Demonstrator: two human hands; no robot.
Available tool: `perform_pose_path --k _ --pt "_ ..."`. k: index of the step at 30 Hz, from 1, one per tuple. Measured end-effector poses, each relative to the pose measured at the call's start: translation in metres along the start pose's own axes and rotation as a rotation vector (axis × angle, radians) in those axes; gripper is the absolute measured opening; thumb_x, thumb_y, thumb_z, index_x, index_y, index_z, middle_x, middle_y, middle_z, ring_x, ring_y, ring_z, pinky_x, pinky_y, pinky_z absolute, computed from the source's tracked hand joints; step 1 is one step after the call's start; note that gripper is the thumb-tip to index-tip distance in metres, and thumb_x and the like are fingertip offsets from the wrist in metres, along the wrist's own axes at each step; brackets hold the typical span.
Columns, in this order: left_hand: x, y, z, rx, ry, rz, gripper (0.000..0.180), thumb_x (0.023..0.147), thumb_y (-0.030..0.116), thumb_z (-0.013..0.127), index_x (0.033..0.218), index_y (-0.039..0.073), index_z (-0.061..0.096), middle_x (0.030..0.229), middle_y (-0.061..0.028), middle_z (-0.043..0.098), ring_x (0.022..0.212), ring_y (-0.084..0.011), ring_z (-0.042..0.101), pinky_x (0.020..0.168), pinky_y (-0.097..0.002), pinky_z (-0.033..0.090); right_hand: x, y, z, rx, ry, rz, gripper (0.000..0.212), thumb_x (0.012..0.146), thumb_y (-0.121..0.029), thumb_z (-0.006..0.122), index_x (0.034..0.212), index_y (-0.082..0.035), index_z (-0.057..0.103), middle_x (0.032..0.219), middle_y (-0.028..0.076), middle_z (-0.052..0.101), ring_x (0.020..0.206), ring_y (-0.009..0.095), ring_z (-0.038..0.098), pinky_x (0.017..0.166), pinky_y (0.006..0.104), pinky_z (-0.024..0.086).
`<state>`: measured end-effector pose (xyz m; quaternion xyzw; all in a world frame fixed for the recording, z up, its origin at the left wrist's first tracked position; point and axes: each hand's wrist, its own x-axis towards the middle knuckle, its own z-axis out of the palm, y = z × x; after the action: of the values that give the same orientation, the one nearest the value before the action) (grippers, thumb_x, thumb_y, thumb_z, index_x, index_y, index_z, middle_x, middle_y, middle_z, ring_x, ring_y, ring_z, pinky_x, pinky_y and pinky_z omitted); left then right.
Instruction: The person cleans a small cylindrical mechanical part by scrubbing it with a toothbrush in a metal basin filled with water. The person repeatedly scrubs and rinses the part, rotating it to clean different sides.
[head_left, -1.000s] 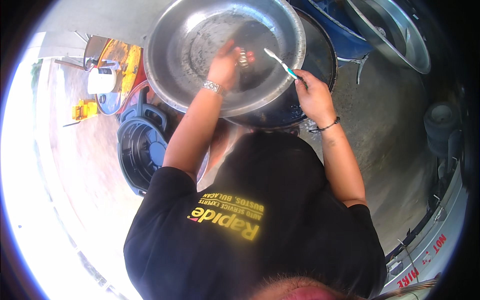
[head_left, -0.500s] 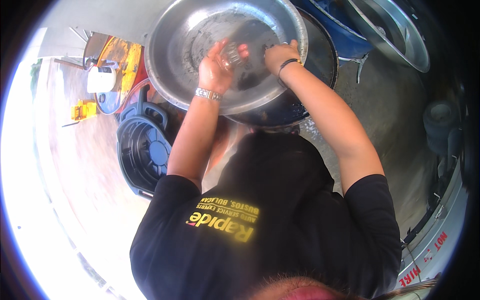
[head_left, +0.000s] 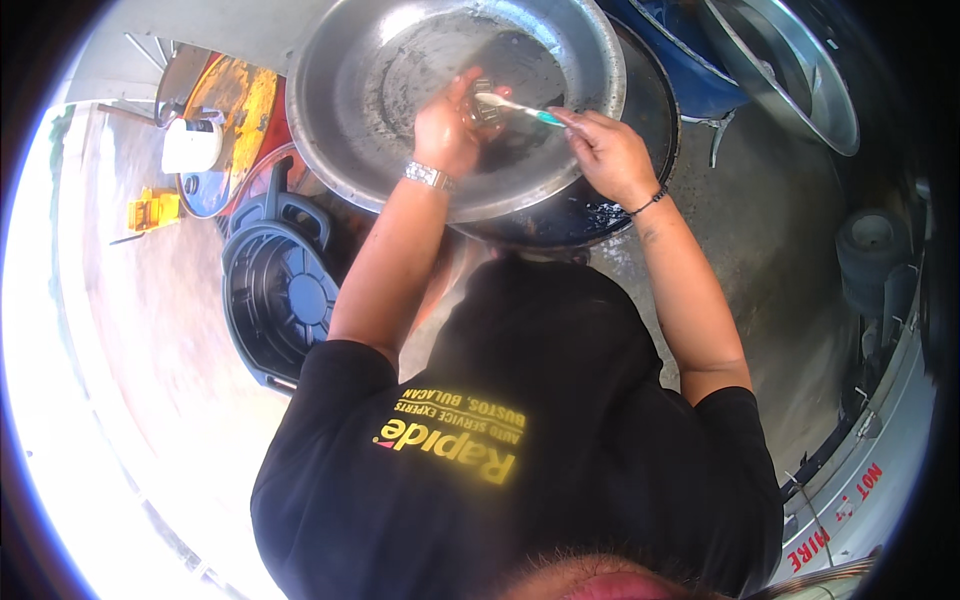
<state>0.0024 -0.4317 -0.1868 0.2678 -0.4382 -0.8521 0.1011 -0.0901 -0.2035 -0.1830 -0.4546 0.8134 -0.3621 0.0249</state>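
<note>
Above a wide metal basin [head_left: 312, 140], my left hand [head_left: 446, 136] is closed around a small shiny metal part [head_left: 487, 114] with ribbed sides; its exact kind is unclear. My right hand [head_left: 614, 157] grips a white and green toothbrush [head_left: 527, 110] by the end of its handle. The brush's head reaches to the metal part and appears to touch it. Fingers of the left hand look wet and partly hide the part. A dark wet patch [head_left: 530, 60] shows on the basin's bottom beyond the hands.
Under the basin is a black round drum top [head_left: 655, 95]. A dark drain pan [head_left: 262, 335] lies at the left, near a yellow-stained drum [head_left: 235, 105] bearing a white container [head_left: 190, 146]. Another metal basin [head_left: 840, 125] and a blue drum [head_left: 690, 70] stand at the right.
My right hand has come up from low in the basin and moved right and nearer, bringing the toothbrush into sight against the metal part. My left hand has shifted slightly right, still holding the part.
</note>
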Motion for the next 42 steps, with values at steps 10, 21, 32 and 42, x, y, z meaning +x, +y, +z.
perform_pose_path --k 10,21,32,42 --pt "-0.012 -0.006 0.022 -0.073 0.079 0.017 0.039 0.111 0.019 0.031 0.147 0.003 0.039 0.120 -0.0206 0.069 0.109 -0.0326 0.070 0.088 -0.0515 0.059 -0.016 0.001 0.010 0.107 0.239 0.080 0.037 0.093 -0.012 0.066 0.129 -0.020 0.071 0.086 0.009 0.066 0.077 0.033 0.068 0.070 0.0431 0.057" --pt "-0.009 -0.029 0.026 -0.156 0.085 0.167 0.031 0.110 0.013 0.039 0.138 0.006 0.051 0.116 -0.0140 0.069 0.100 -0.0309 0.073 0.082 -0.0435 0.060 -0.018 -0.024 0.016 0.119 0.159 0.131 0.031 0.095 -0.013 0.065 0.125 -0.015 0.073 0.091 0.013 0.071 0.080 0.033 0.071 0.072 0.0413 0.057" --pt "-0.010 -0.032 0.024 -0.112 0.165 0.249 0.030 0.110 0.011 0.041 0.137 0.004 0.052 0.115 -0.0186 0.070 0.097 -0.0274 0.073 0.080 -0.0365 0.060 -0.013 -0.018 0.020 0.181 0.211 0.093 0.030 0.095 -0.009 0.064 0.123 -0.011 0.073 0.095 0.015 0.072 0.084 0.035 0.071 0.075 0.0396 0.058" --pt "-0.026 -0.027 0.033 -0.022 0.052 0.348 0.041 0.111 0.010 0.039 0.152 0.011 0.035 0.126 -0.0173 0.065 0.112 -0.0258 0.068 0.093 -0.0429 0.060 -0.015 -0.038 0.011 0.216 0.144 0.108 0.031 0.100 -0.006 0.062 0.130 -0.005 0.069 0.105 0.018 0.075 0.087 0.025 0.074 0.081 0.0316 0.056"
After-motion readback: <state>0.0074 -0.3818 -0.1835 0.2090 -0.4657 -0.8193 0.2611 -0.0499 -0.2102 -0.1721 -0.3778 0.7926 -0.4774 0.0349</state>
